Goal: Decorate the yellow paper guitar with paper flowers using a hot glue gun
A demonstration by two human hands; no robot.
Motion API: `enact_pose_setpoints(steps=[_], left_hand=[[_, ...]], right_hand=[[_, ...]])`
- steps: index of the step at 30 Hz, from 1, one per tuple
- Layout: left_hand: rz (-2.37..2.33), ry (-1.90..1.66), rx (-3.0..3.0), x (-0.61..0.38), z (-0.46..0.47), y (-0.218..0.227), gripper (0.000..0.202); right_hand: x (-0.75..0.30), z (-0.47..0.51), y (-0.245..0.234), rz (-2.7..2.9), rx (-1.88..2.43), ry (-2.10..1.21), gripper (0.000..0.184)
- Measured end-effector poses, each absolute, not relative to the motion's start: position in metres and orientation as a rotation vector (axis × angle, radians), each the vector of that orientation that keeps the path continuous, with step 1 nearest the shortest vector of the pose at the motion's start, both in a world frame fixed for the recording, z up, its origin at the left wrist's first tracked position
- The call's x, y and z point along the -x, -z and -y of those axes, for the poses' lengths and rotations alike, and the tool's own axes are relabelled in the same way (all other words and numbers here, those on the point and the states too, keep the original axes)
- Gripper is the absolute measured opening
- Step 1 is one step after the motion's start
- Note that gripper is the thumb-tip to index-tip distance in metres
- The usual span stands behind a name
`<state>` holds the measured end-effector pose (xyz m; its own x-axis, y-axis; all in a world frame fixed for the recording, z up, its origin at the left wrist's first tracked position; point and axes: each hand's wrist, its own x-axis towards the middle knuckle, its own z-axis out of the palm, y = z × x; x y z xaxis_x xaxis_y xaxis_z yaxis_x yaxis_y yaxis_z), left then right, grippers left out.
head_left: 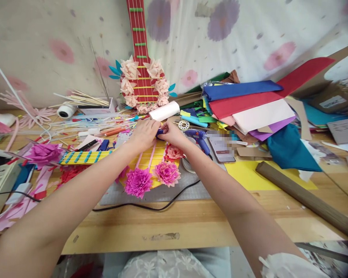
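Observation:
Both hands meet over the far edge of a yellow toy guitar (157, 154) decorated with paper flowers. My left hand (145, 134), back upward, is closed at a small dark blue piece (160, 133), perhaps paper. From the other side my right hand (173, 134) pinches the same piece; the fingers hide most of it. On the guitar's near edge sit a magenta paper flower (138, 182) and a pink paper flower (167, 173). A coral paper flower (174, 152) is just below my right hand. Blue strips cross the guitar's yellow neck (87, 157), which points left.
A blue glue gun (199, 139) and a phone (222, 148) lie right of my hands. Behind stands a red guitar (142, 83) with pale flowers. Coloured paper sheets (249, 102) are heaped at the right. A black cable (159, 209) runs along the cutting mat's front (114, 197).

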<state>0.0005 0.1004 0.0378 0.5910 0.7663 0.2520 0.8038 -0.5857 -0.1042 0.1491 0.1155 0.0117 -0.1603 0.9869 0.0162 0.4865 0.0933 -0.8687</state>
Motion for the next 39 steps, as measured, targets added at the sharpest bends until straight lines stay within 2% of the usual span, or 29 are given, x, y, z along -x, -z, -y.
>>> enact_pose_setpoints(steps=[11, 18, 23, 27, 33, 39], left_hand=[[1.081, 0.275, 2.674, -0.002, -0.103, -0.034, 0.034], [1.113, 0.235, 2.651, 0.002, -0.101, -0.039, 0.034], [1.297, 0.163, 2.603, 0.011, -0.095, -0.063, 0.039], [1.52, 0.426, 2.608, 0.032, -0.089, -0.075, 0.033], [1.943, 0.849, 2.49, 0.066, -0.075, -0.064, 0.02], [2.244, 0.856, 2.379, 0.079, -0.065, -0.057, 0.02]], right_hand=[[-0.15, -0.113, -0.015, 1.736, 1.444, -0.987, 0.028], [-0.152, -0.111, -0.015, 1.716, 1.427, -0.994, 0.027], [-0.154, -0.113, -0.014, 1.664, 1.372, -1.039, 0.027], [-0.161, -0.109, -0.019, 1.668, 1.31, -0.976, 0.025], [-0.189, -0.08, -0.024, 1.563, 1.283, -0.915, 0.02], [-0.222, -0.049, 0.001, 1.485, 1.307, -1.011, 0.023]])
